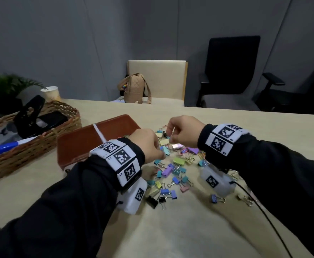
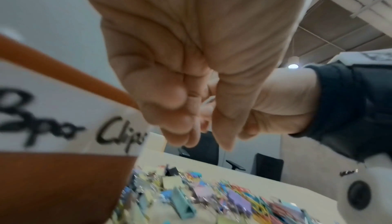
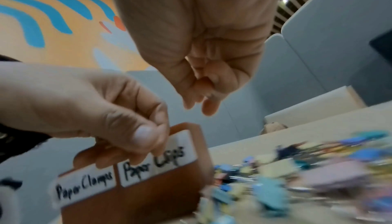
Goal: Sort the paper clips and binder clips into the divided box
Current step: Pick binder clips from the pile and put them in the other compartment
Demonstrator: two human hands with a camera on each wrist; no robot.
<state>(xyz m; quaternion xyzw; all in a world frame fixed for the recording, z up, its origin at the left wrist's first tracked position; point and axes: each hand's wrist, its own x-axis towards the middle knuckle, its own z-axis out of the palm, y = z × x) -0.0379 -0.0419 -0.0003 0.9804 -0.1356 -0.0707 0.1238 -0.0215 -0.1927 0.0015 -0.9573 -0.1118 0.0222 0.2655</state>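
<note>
A brown divided box point(image 1: 81, 146) with a white divider point(image 1: 98, 132) stands left of a pile of coloured binder clips and paper clips point(image 1: 173, 170). Its front labels read "Paper Clamps" point(image 3: 83, 189) and "Paper Clips" point(image 3: 157, 165). My left hand point(image 1: 161, 155) hovers at the box's right corner; in the left wrist view its fingers point(image 2: 224, 137) pinch a thin pale wire, seemingly a paper clip point(image 2: 208, 101). My right hand point(image 1: 169, 139) hangs over the far side of the pile. Its fingers point(image 3: 212, 108) are curled round a small grey bit, seemingly a paper clip point(image 3: 208, 95).
A wicker basket point(image 1: 31, 146) with a blue marker and black items sits at the left, with a paper cup point(image 1: 51, 94) behind it. A beige chair with a bag point(image 1: 135, 88) and a black office chair point(image 1: 232, 71) stand beyond the table. Stray clips point(image 1: 217, 199) lie at the right.
</note>
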